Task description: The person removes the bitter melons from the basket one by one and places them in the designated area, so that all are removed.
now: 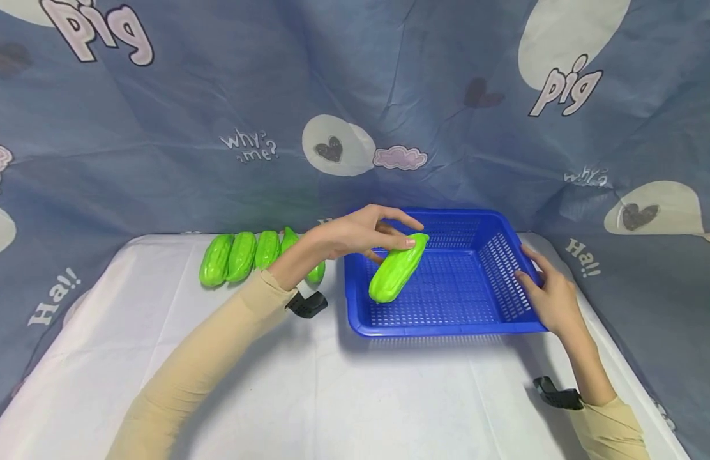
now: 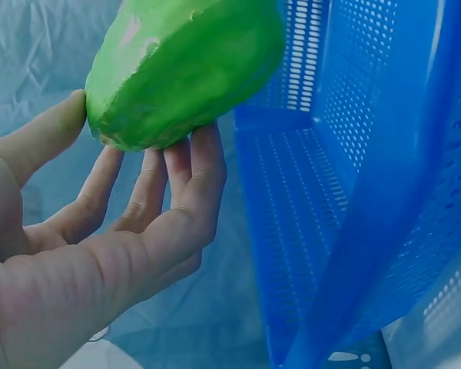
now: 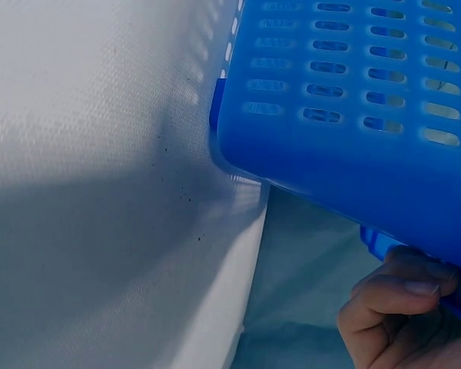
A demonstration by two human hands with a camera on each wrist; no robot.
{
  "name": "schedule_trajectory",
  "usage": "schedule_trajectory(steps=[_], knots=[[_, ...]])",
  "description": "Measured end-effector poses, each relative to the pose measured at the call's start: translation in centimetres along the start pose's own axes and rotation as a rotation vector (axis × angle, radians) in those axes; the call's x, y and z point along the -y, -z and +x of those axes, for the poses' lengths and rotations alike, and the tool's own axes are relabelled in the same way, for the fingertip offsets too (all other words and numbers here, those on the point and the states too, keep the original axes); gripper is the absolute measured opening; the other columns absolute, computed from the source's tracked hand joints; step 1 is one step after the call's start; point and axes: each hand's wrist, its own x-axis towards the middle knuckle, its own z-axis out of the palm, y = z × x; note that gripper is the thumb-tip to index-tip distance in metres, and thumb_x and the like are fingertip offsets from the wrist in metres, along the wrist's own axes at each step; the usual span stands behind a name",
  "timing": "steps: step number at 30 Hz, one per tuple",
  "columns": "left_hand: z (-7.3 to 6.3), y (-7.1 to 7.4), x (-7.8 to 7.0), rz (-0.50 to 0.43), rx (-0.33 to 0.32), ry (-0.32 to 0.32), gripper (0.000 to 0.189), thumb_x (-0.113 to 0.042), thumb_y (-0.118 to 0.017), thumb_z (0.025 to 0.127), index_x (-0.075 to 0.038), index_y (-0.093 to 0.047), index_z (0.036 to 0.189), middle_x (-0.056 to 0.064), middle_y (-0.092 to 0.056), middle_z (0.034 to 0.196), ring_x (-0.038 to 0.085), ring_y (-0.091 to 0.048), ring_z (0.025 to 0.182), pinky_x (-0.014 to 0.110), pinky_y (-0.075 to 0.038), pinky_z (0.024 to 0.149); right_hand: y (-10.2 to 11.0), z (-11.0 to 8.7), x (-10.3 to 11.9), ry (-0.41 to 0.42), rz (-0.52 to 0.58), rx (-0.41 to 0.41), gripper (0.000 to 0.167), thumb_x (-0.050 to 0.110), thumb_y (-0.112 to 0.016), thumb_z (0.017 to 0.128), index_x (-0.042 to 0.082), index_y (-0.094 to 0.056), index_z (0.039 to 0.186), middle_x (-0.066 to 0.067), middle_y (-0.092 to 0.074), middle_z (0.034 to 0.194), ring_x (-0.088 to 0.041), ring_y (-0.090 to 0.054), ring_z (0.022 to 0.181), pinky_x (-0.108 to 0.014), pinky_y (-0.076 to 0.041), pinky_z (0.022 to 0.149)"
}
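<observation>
My left hand pinches a glossy, ridged green bitter melon near its upper end. It slants over the left part of a blue plastic basket. In the left wrist view, the thumb and fingertips press against one end of the bitter melon, with the basket beside it. At the basket's right side, my right hand grips the rim. The right wrist view has the curled fingers at the edge of the perforated basket.
Several more green bitter melons lie in a row on the white tablecloth, left of the basket, partly behind my left forearm. A blue printed cloth hangs behind the table. Dark straps with small devices sit at both wrists.
</observation>
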Motion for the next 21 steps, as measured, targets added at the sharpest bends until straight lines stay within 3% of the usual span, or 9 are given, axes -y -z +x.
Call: schedule_trajectory(steps=[9, 21], knots=[[-2.9, -0.4, 0.0, 0.016, -0.010, -0.051, 0.043, -0.028, -0.075, 0.103, -0.026, -0.065, 0.145, -0.001, -0.067, 0.148, 0.019, -0.067, 0.133, 0.049, -0.062, 0.106, 0.0, 0.0, 0.1, -0.012, 0.010, 0.009, 0.057, 0.026, -0.057, 0.112, 0.009, -0.043, 0.164, -0.043, -0.071, 0.117, -0.042, -0.076, 0.084, -0.031, -0.050, 0.061], [-5.5, -0.5, 0.6, 0.017, -0.029, -0.110, 0.045, -0.027, -0.076, 0.102, -0.029, -0.065, 0.145, -0.003, -0.067, 0.149, 0.017, -0.066, 0.136, 0.046, -0.063, 0.104, 0.0, 0.0, 0.0, -0.014, 0.014, 0.012, 0.057, 0.027, -0.057, 0.112, 0.010, -0.043, 0.165, -0.044, -0.070, 0.118, -0.043, -0.076, 0.083, -0.029, -0.050, 0.060]])
